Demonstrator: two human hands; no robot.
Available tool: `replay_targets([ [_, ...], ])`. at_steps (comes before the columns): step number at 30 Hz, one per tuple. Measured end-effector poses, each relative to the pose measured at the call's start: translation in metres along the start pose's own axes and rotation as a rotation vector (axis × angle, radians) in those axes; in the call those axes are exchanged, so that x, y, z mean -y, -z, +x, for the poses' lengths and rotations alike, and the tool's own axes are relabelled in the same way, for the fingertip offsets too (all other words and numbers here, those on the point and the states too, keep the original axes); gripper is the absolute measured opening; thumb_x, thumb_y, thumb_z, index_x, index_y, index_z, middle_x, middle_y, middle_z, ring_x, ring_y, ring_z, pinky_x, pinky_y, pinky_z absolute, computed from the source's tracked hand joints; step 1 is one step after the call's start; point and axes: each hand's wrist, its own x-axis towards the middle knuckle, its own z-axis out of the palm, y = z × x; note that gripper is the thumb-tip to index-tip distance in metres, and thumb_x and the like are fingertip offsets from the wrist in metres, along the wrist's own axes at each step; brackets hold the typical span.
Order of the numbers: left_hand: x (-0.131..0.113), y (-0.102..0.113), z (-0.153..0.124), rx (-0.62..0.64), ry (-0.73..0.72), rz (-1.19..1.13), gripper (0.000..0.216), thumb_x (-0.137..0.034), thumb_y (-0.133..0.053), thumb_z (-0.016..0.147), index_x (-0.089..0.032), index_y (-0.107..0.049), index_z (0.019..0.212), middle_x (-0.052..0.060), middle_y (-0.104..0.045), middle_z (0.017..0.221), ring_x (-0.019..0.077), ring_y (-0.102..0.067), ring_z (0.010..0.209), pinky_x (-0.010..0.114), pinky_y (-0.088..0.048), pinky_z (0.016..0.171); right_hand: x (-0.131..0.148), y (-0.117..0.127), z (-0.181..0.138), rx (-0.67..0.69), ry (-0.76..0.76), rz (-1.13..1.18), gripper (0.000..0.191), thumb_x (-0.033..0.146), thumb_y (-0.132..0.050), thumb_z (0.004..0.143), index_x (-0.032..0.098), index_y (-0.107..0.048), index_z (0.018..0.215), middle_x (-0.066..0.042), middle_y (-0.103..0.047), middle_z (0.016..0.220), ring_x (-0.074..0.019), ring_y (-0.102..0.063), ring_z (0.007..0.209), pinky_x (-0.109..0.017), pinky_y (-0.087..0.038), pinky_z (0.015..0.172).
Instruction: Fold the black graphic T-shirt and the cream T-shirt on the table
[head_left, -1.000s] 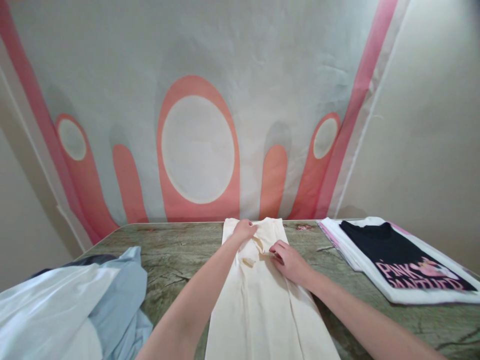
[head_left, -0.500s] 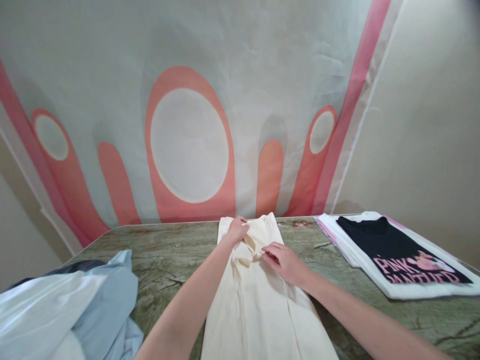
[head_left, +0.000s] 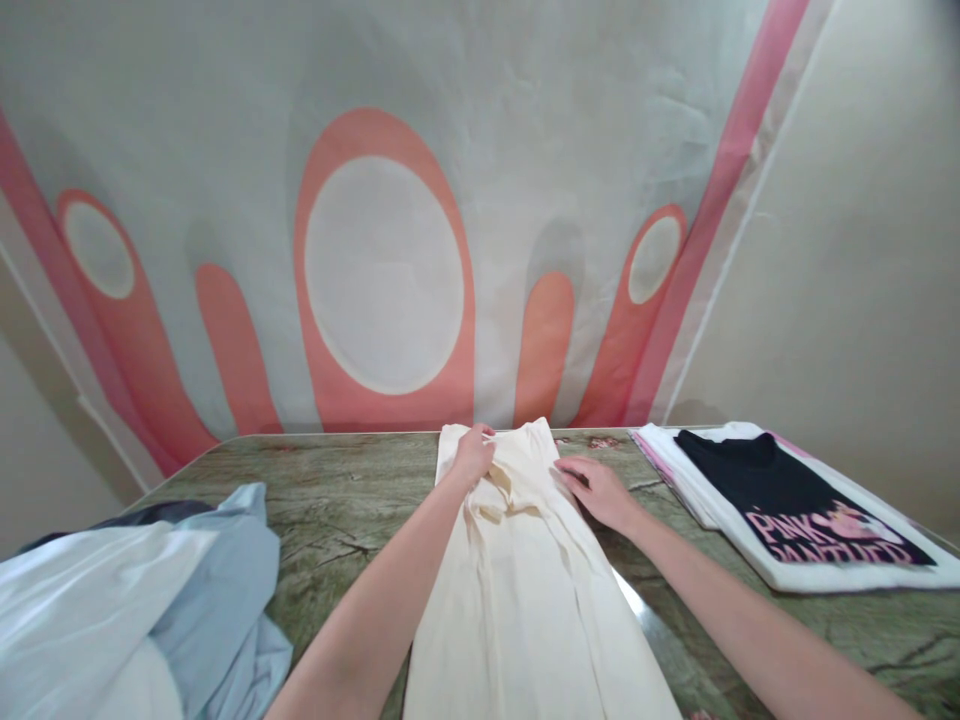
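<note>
A pair of cream trousers [head_left: 532, 610] lies lengthwise on the table in front of me, its narrow top end at the far edge. Near that end the cloth is bunched, with a small opening and creases. My left hand [head_left: 474, 456] is closed on the cloth at the upper left, fingers curled and partly hidden. My right hand [head_left: 600, 494] is at the upper right edge, its thumb and fingertips pinched at the border of the cloth.
A loose heap of white and light blue clothes [head_left: 217, 590] lies at the left. Folded shirts are stacked at the right, topped by a black printed T-shirt [head_left: 795, 490] on white cloth. The wood-patterned table [head_left: 337, 480] meets a wall hanging [head_left: 382, 410] at its far edge.
My right hand has moved right and slightly away from me, from the bunched cloth to the trousers' right edge. My left hand stays on the upper left part. The view has shifted slightly.
</note>
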Motion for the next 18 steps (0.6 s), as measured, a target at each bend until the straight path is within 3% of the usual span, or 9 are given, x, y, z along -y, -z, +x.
replay_targets([
  [6,-0.004,0.008,-0.003,-0.010,-0.091,0.115,0.020,-0.010,-0.047,0.080,-0.015,-0.057,0.097,0.008,-0.063,0.098,0.0172,-0.057,0.094,0.027,-0.042,0.083,-0.001,-0.007,0.000,0.053,0.084,-0.148,0.023,0.023,-0.049,0.083,0.022,-0.068,0.096,-0.007,-0.066,0.106,-0.0221,-0.057,0.099,-0.042,-0.040,0.090],
  [11,-0.028,0.014,-0.017,0.071,-0.234,0.268,0.022,-0.013,-0.048,0.080,-0.015,-0.060,0.098,0.012,-0.060,0.107,0.0244,-0.051,0.106,0.038,-0.033,0.095,-0.006,-0.011,0.014,0.050,0.076,-0.195,0.023,0.015,-0.047,0.080,0.019,-0.068,0.090,-0.008,-0.068,0.097,-0.0211,-0.059,0.095,-0.039,-0.042,0.090],
  [15,-0.049,0.000,-0.037,0.248,-0.359,0.357,0.022,-0.014,-0.048,0.080,-0.016,-0.063,0.096,0.013,-0.063,0.101,0.0259,-0.055,0.101,0.038,-0.034,0.094,-0.011,-0.027,0.039,0.066,0.124,-0.148,0.041,0.009,-0.043,0.078,0.014,-0.057,0.115,-0.013,-0.057,0.121,-0.0219,-0.051,0.113,-0.040,-0.037,0.098],
  [18,-0.050,-0.014,-0.054,0.320,-0.413,0.449,0.033,-0.022,-0.051,0.080,-0.014,-0.057,0.112,0.017,-0.054,0.121,0.0294,-0.044,0.117,0.043,-0.028,0.099,-0.014,-0.042,0.057,0.209,0.136,-0.175,0.047,0.016,-0.041,0.082,0.015,-0.046,0.129,-0.011,-0.044,0.136,-0.0207,-0.042,0.123,-0.039,-0.031,0.103],
])
